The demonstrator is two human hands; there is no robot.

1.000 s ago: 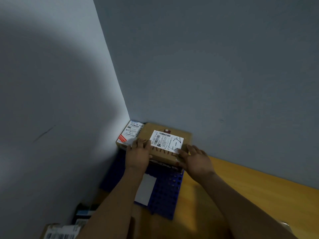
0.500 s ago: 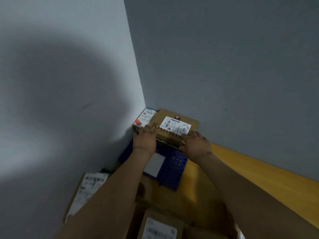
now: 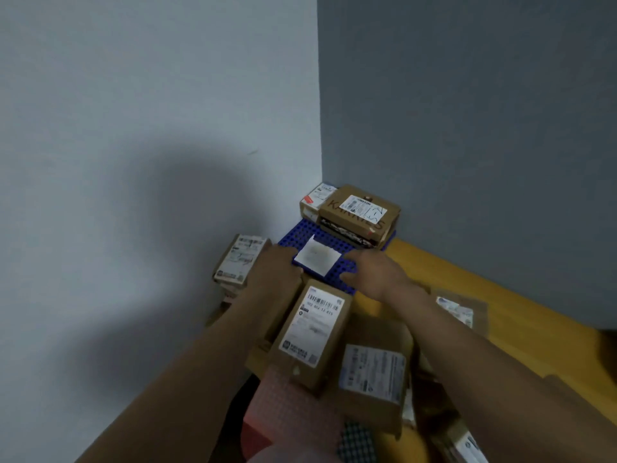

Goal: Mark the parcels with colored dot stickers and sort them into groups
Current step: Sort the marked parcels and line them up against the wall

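The brown parcel [image 3: 359, 212] with a white shipping label lay on top of a stack in the wall corner, at the far end of a blue perforated mat [image 3: 298, 233]. A smaller parcel [image 3: 315, 198] sat just beside it. Nearer, a white sheet [image 3: 317, 257] lay on the mat. The left hand [image 3: 278, 267] was at the sheet's left edge, its fingers too blurred to read. The right hand [image 3: 377, 272] was at the sheet's right edge, fingers relaxed, holding nothing. Closer still, a labelled parcel [image 3: 312, 332] rested on other boxes.

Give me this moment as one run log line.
left hand: by white sheet, grip unclear | right hand: open, empty | labelled box: atop stack on blue tray, corner
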